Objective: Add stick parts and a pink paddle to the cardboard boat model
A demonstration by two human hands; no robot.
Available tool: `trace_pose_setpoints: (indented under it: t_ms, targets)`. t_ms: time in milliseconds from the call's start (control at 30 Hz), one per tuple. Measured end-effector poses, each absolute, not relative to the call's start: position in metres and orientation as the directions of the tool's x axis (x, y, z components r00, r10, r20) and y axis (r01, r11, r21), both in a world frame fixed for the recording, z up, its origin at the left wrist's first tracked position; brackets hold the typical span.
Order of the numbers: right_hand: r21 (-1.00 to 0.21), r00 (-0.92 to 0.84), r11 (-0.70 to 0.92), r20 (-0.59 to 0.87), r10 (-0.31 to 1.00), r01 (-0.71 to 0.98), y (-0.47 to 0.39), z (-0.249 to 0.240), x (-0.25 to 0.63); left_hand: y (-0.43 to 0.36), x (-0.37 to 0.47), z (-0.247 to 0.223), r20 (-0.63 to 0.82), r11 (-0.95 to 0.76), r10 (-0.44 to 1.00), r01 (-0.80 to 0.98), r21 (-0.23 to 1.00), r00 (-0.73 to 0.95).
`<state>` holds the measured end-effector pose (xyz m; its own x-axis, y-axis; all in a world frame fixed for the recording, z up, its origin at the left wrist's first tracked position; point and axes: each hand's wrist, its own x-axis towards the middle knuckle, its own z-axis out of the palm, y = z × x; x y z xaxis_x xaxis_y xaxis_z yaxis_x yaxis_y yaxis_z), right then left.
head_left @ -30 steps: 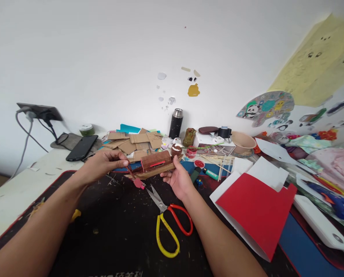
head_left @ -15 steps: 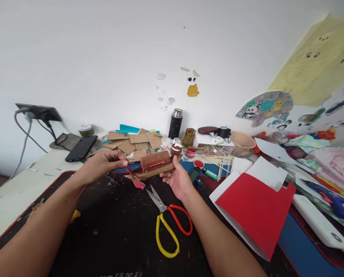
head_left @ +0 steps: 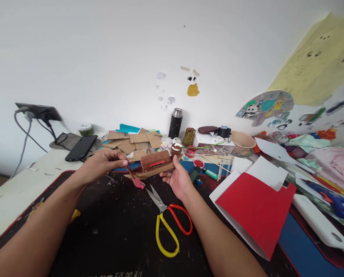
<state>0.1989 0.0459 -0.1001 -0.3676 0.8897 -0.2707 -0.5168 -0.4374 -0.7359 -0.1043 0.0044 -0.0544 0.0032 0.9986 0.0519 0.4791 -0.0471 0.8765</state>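
Note:
A small brown cardboard model boat (head_left: 156,161) with a rounded cabin and a red strip on its side is held above the dark mat. My right hand (head_left: 177,180) grips its right end, thumb on the near side and fingers underneath. At the boat's left end, my left hand (head_left: 109,161) pinches a thin brown stick, which slants down to a pink piece (head_left: 138,183). Whether those fingertips also touch the boat I cannot tell. Just below lie scissors (head_left: 161,207) with one yellow and one red handle, blades slightly apart, pointing at the boat.
Cardboard pieces (head_left: 128,144) are piled behind the boat, near a black flask (head_left: 176,124). A red paint pot (head_left: 198,164) and a green glue tube (head_left: 210,174) stand right of centre. Folded red card (head_left: 255,209) lies right; a phone (head_left: 81,148) lies left.

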Motion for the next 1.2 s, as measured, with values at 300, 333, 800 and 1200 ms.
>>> trace_pose_setpoints:
  t_ms: [300, 333, 800, 1200]
  targets:
    - [-0.733, -0.37, -0.443, -0.275, 0.887, -0.517, 0.047, -0.101, 0.199, 0.003, -0.1, -0.047, 0.074, -0.079, 0.997, 0.485, 0.871, 0.029]
    - [-0.732, -0.372, -0.442, -0.273, 0.887, -0.518, 0.047, -0.101, 0.2, 0.002, -0.1, -0.047, 0.075, -0.08, 0.997, 0.485, 0.871, 0.03]
    - [-0.733, -0.381, -0.441, -0.264, 0.886, -0.518, 0.048, -0.103, 0.2, 0.002, -0.104, -0.046, 0.05, -0.048, 0.999, 0.452, 0.89, 0.007]
    - [-0.738, -0.34, -0.425, -0.276, 0.899, -0.525, 0.048, -0.103, 0.198, -0.01, -0.125, -0.032, 0.101, -0.05, 0.951, 0.176, 0.983, -0.293]
